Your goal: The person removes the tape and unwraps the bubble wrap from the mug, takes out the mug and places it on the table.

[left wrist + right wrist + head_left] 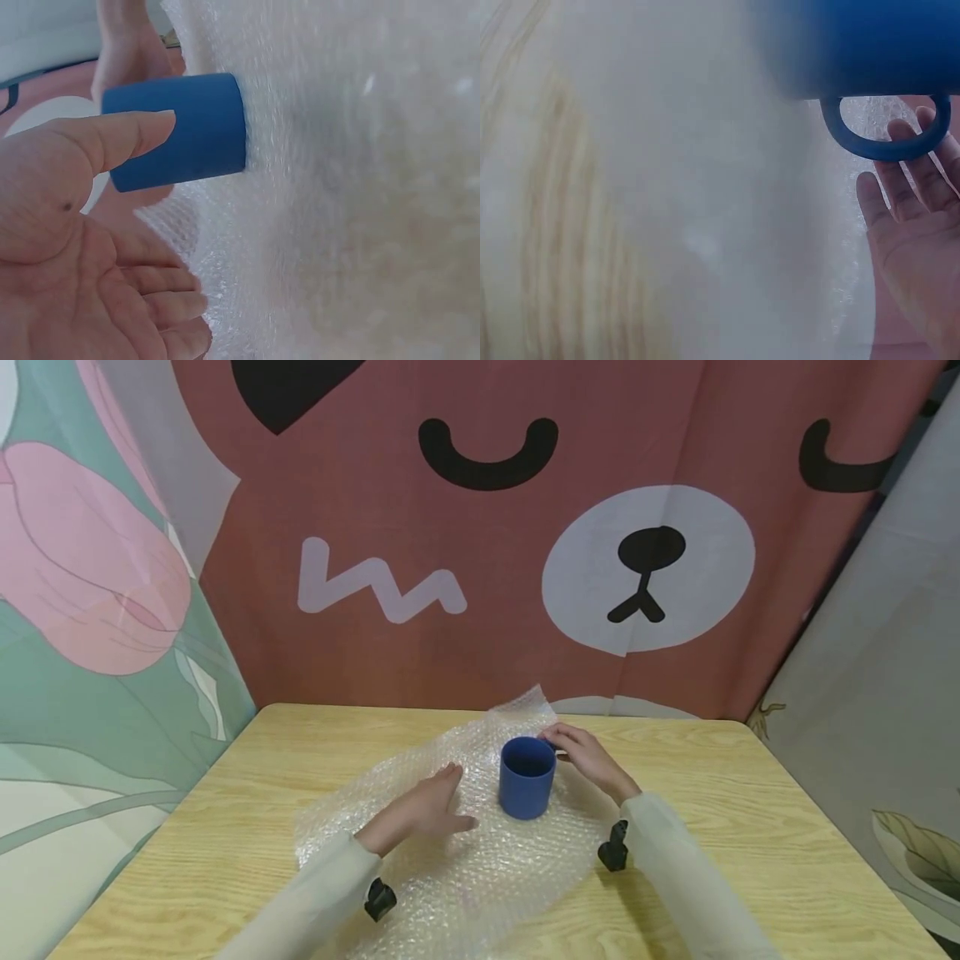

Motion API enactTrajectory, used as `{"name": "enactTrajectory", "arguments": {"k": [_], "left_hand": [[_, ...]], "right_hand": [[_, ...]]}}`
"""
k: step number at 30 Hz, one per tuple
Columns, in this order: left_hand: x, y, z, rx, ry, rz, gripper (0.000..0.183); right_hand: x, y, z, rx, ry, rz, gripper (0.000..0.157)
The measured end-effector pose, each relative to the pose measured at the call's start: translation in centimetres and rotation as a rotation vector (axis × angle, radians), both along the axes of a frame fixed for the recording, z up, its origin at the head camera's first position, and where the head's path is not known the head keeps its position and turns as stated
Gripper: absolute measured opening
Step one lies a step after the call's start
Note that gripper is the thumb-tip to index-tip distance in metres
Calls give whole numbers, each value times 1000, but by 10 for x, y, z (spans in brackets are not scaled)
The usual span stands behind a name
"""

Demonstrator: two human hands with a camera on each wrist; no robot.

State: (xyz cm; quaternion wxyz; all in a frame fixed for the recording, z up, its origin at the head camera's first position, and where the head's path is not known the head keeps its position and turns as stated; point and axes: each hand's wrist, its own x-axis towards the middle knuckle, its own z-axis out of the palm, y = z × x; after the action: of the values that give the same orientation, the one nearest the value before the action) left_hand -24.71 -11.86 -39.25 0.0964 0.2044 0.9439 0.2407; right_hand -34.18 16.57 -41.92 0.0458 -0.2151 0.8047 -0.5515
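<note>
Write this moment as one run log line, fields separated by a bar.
blue mug upright on bubble wrap | left hand flat on wrap | right hand fingers at mug handle | wooden table

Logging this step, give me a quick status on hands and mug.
Left hand open, flat on the bubble wrap. Right hand open, fingers at the handle. Blue mug upright on the wrap. Nothing in the way.

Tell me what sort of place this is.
Probably a makeshift indoor recording corner rather than a lived-in room. A wooden table is screened off by hung cloths: a cartoon bear backdrop and a tulip-print cloth. On the table lie only bubble wrap and a blue mug.
</note>
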Motion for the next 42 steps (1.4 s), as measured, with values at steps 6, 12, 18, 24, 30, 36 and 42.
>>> {"name": "enactTrajectory", "arguments": {"k": [6,12,18,24,30,36,42], "left_hand": [[21,-9,5,7,-21,-26,84],[40,-19,10,17,-41,-10,84],[53,-33,8,23,-53,3,83],[61,-40,3,17,-77,20,83],[66,-40,0,-3,-104,16,84],[69,-39,-3,-17,-110,11,85],[69,-38,-8,-52,-104,17,89]], "right_hand": [[-6,-1,-9,-187,-117,40,30],[-9,-8,-18,-319,-168,47,23],[-16,-13,-25,-404,-183,52,25],[-20,-18,-31,-444,-172,77,27],[-21,-19,-31,-413,-119,95,24],[-20,-18,-28,-357,-101,134,29],[-22,-18,-30,-342,-70,134,30]]}}
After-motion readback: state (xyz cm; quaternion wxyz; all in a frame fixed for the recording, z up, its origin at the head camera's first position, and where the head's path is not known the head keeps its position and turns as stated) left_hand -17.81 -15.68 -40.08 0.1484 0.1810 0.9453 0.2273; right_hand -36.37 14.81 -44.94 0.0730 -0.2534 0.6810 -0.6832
